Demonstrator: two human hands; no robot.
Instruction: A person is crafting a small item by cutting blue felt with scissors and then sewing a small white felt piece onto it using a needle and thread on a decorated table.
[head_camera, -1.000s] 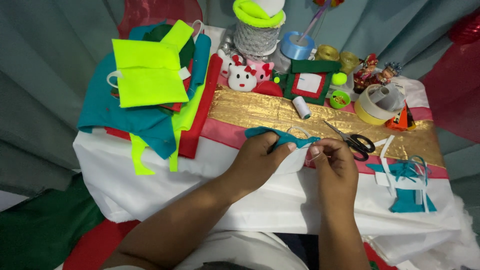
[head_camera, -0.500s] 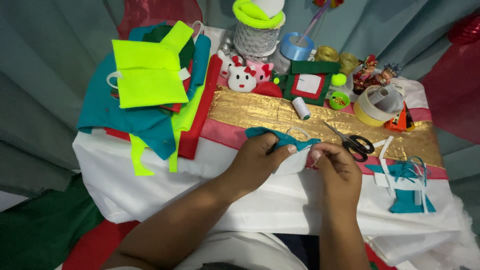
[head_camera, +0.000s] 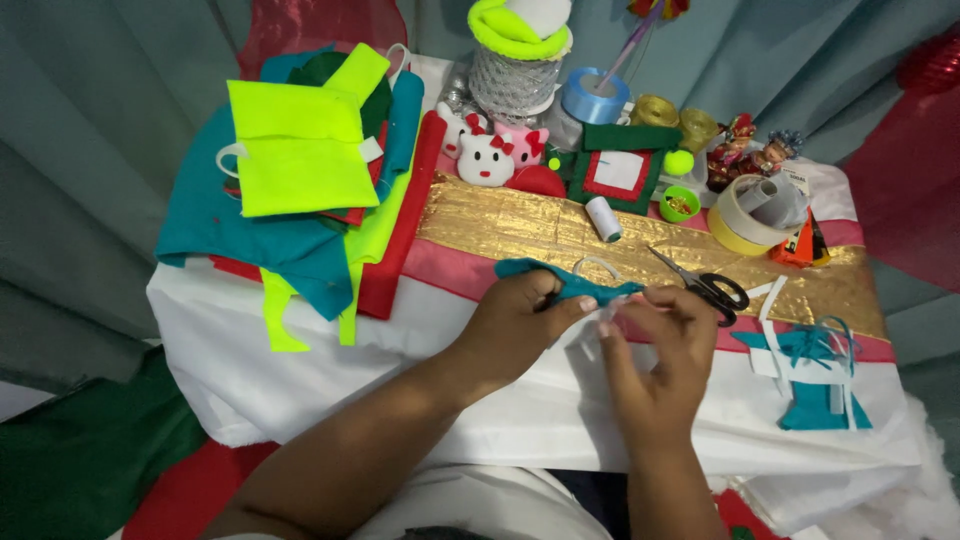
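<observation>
Both hands work just in front of the scissors (head_camera: 708, 287): the left hand (head_camera: 520, 325) pinches a teal felt piece (head_camera: 565, 281), the right hand (head_camera: 655, 335) nips its tip, seemingly stitching; steady fingers needed.

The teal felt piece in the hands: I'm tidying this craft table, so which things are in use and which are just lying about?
In use:
- teal felt piece, pinched by the left hand
- right hand, fingers at the felt's end

Lying about:
- scissors
- white thread spool
- tape roll
- neon yellow felt
- gold cloth strip
</observation>
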